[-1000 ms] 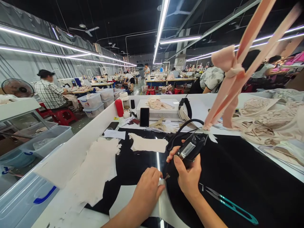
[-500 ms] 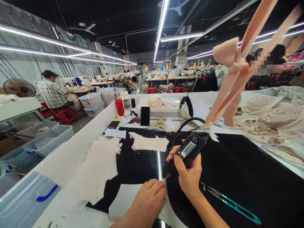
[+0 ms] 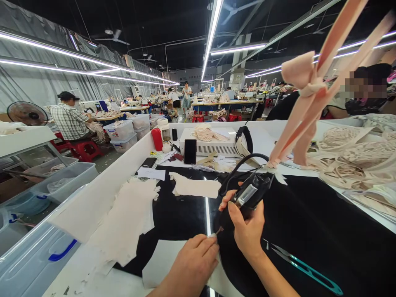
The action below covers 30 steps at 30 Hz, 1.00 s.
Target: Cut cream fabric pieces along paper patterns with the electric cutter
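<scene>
My right hand point(image 3: 250, 231) is wrapped round a black corded hand tool point(image 3: 252, 192) with a silver plate on its side. Its thin metal tip point(image 3: 220, 230) points down towards my left fingers. Low in the centre, my left hand point(image 3: 195, 260) is closed, its fingertips pressed at the edge of a pale cloth piece point(image 3: 227, 280) close to the tip. That hand hides part of the cloth. Pink fabric strips point(image 3: 305, 111), knotted together, run from above down to the tool's cord end. Turquoise-handled thread snips point(image 3: 309, 270) lie right of my right wrist.
Pale cut pieces point(image 3: 123, 222) lie left on the black table covering point(image 3: 297, 214). Behind stand a white vented box point(image 3: 213, 147), a phone point(image 3: 189, 152) and a red spool point(image 3: 156, 139). Beige straps point(image 3: 355, 152) are heaped at right. A co-worker point(image 3: 68, 117) sits far left.
Both hands stay almost where they were, with the tool tip still beside the left fingertips. The view has shifted slightly. At right, a person has come further into view.
</scene>
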Tool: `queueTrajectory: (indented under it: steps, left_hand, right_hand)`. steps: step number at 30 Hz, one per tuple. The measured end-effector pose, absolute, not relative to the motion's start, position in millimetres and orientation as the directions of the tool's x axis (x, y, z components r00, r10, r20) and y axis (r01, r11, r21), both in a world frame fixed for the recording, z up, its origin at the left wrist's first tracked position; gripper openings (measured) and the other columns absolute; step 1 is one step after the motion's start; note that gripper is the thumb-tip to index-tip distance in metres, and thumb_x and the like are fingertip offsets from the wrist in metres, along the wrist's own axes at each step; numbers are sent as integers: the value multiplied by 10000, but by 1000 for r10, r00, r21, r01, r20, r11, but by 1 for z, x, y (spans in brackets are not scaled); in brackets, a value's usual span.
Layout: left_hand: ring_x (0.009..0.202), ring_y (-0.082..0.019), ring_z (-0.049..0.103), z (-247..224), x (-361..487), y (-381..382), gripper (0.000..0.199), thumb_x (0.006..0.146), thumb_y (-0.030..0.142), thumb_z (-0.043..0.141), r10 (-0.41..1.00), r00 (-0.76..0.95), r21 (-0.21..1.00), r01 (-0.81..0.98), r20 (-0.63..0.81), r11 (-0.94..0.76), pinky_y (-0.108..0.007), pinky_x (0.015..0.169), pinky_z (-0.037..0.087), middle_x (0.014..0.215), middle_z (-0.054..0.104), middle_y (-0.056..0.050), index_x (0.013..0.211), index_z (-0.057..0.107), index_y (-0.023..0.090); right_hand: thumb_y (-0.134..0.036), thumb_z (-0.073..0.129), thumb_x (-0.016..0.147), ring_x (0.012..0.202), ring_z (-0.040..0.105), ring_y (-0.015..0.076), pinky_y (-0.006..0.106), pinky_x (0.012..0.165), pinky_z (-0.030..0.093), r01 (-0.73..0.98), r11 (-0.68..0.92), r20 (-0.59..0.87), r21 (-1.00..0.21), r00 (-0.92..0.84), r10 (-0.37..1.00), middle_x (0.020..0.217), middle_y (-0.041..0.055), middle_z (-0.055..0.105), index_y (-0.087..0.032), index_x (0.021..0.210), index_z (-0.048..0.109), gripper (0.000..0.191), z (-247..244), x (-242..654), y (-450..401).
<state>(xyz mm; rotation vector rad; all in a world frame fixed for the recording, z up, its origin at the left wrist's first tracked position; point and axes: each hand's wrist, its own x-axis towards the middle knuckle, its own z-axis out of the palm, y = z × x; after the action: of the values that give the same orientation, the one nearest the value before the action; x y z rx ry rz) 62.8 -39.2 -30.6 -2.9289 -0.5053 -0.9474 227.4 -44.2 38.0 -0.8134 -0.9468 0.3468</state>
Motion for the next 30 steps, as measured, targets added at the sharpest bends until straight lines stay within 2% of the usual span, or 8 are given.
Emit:
queueTrajectory:
  steps: [4, 10, 13, 20, 25, 30]
  left_hand:
    - [1049, -194, 720, -31, 64, -39, 256, 1115, 182, 414, 286, 753, 69, 307, 593, -949, -319, 978, 574, 1167, 760, -58, 1176, 659, 138]
    - [1026, -168, 717, -38, 66, -38, 240, 1104, 148, 437, 232, 733, -1, 303, 639, -953, -290, 969, 557, 1129, 762, -54, 1145, 670, 110]
    - [1024, -153, 713, -44, 68, -36, 230, 1103, 151, 446, 200, 735, -55, 306, 648, -950, -284, 962, 556, 1109, 761, -54, 1131, 669, 102]
    - [1043, -132, 696, -51, 73, -37, 203, 1092, 144, 481, 208, 744, -76, 329, 634, -941, -270, 966, 551, 1056, 762, -40, 1052, 677, 107]
    - [1082, -153, 674, -52, 73, -40, 147, 1065, 135, 544, 203, 778, -106, 327, 594, -939, -291, 994, 533, 1076, 745, -37, 1006, 678, 125]
    - [1100, -178, 662, -59, 72, -41, 135, 1059, 122, 550, 226, 829, -123, 331, 511, -936, -314, 963, 532, 1133, 721, -73, 1004, 671, 141]
  right_hand:
    - [-249, 730, 948, 617, 645, 130, 271, 579, 545, 83, 659, 581, -748, 561, 590, 875, -35, 686, -285, 1108, 563, 234, 39, 227, -44]
    - [-256, 740, 950, 653, 646, 136, 292, 643, 570, 62, 651, 560, -757, 575, 596, 880, -34, 681, -299, 1245, 561, 348, 37, 229, -44]
    - [-255, 755, 945, 665, 646, 136, 292, 656, 567, 40, 645, 541, -763, 585, 604, 885, -37, 680, -313, 1260, 561, 374, 33, 230, -44]
    - [-281, 806, 910, 672, 644, 146, 290, 630, 580, -19, 618, 479, -786, 614, 628, 869, -28, 686, -307, 1273, 582, 427, 37, 234, -46]
    - [-272, 840, 867, 664, 635, 149, 296, 605, 597, -48, 671, 482, -740, 658, 579, 855, -27, 691, -300, 1249, 607, 448, 50, 235, -46]
    - [-270, 834, 875, 699, 642, 153, 295, 620, 598, -52, 647, 475, -761, 635, 610, 867, -24, 689, -299, 1258, 603, 448, 46, 234, -46]
